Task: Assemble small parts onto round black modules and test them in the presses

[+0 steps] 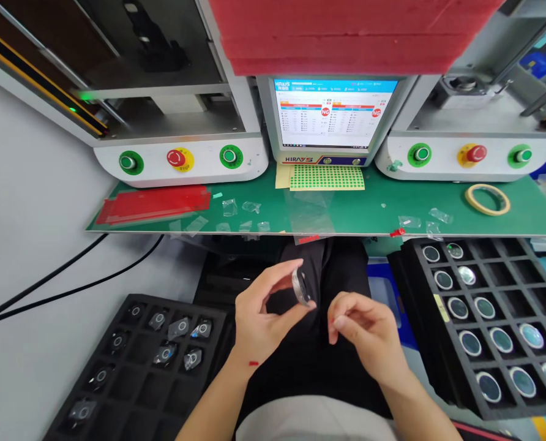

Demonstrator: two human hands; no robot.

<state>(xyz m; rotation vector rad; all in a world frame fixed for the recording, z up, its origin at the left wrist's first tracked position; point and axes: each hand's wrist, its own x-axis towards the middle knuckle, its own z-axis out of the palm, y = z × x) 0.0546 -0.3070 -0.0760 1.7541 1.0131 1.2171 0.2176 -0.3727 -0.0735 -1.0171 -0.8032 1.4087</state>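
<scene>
My left hand (260, 309) holds up a small round part with a silvery metal rim (300, 286), gripped by its edge between thumb and fingers. The part is turned nearly edge-on and its inner face looks dark. Close by on the right, apart from the part, my right hand (367, 324) has its fingers curled and pressed to the thumb. Whatever those fingertips may hold is hidden. A bit of red film (253, 363) sticks to my left wrist. Both hands are above my lap, in front of the green bench (369, 211).
Round glass-faced parts sit in a black foam tray (479, 315) at right; film-wrapped parts sit in another black tray (130, 373) at left. The bench carries red film strips (156, 204), a green-dot sticker sheet (327, 177), clear film scraps and a tape roll (487, 199). Behind stands a monitor (335, 116).
</scene>
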